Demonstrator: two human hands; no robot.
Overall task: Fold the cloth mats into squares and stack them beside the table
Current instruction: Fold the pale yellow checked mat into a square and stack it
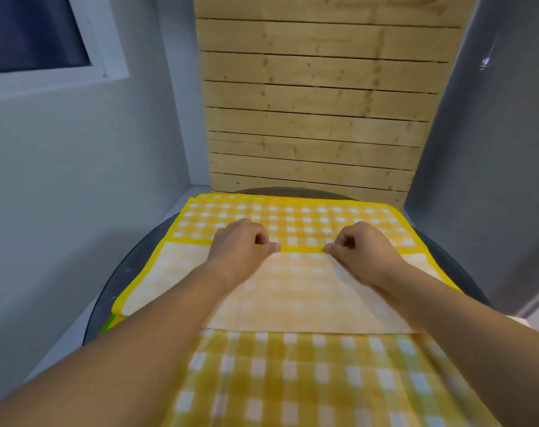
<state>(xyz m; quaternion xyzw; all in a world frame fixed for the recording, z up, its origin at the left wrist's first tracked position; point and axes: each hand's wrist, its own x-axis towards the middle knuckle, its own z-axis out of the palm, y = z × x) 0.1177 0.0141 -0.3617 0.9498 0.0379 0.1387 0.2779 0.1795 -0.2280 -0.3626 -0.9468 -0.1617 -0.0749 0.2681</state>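
1. A yellow checked mat (pixel 293 291) is spread on a dark round table (pixel 139 266), covering most of the top and reaching close to the rim at left and right.
2. The far part of the mat is turned over toward the person, so a bright checked band is shown there, while the pale reverse side is seen nearer.
3. The long axis of that turned-over band runs left to right across the table; its yellow hem (pixel 302 249) also lies left to right and faces the person.
4. The hem is pinched by the left hand (pixel 240 245), thumb against curled fingers, a little left of the middle.
5. The same hem is pinched in the same manner by the right hand (pixel 366 251), a little right of the middle; the two hands are set apart, with a short stretch of hem between them.
6. Both forearms are laid over the pale near part of the mat.
7. A green edge (pixel 109 323) is seen under the mat's near left corner; what it belongs to cannot be told.
8. More yellow checked cloth (pixel 277 380) is seen at the bottom, between the arms; whether it is part of the same mat cannot be told.
9. A plank wall (pixel 317 118) is seen behind the table, and a window (pixel 31 32) at upper left.
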